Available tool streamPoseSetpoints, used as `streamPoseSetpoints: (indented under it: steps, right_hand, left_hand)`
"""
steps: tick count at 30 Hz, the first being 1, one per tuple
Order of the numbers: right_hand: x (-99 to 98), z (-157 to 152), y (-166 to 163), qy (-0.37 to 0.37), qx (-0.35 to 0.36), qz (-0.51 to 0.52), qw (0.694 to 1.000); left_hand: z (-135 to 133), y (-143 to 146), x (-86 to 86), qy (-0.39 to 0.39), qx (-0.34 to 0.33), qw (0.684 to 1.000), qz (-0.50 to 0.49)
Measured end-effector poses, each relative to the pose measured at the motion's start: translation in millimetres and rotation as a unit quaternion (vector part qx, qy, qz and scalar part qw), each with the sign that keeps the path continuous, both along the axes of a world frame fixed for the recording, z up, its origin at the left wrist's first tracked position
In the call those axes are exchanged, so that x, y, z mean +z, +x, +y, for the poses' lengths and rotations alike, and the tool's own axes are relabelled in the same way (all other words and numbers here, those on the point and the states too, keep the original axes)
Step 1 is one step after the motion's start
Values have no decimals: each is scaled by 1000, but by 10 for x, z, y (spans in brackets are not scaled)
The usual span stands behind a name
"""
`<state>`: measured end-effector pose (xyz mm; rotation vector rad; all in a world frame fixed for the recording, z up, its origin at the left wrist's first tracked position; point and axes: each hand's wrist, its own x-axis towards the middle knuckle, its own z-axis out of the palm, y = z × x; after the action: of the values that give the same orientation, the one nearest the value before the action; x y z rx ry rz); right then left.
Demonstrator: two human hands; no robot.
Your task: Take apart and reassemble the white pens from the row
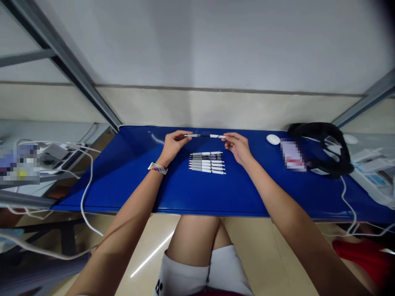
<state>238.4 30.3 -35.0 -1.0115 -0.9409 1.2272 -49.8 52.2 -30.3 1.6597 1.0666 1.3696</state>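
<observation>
Both of my hands hold one white and black pen (205,135) level above the blue table (123,181). My left hand (174,144) pinches the pen's left end. My right hand (237,146) pinches its right end. Just below the held pen, several more white and grey pens (206,163) lie side by side in a neat row on the blue surface. A colourful band sits on my left wrist.
A white mouse (273,139) lies at the back right. Beside it are a blurred card (292,155) and a black strap or headset (324,148). White cables (86,185) hang off the left edge. Metal frame posts rise at both sides.
</observation>
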Motion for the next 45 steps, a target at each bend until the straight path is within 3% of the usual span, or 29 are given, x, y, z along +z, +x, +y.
streamPoseSetpoints:
  steps: [6, 12, 45]
  right_hand:
    - [-21, 16, 26, 44, -41, -52, 997]
    - [-17, 42, 63, 40, -90, -83, 992]
    - [-27, 69, 80, 34, -107, -77, 991]
  left_hand:
    - [5, -9, 2, -23, -2, 1000, 12]
    - [47, -11, -29, -30, -7, 1000, -6]
    - [82, -23, -60, -42, 20, 999, 6]
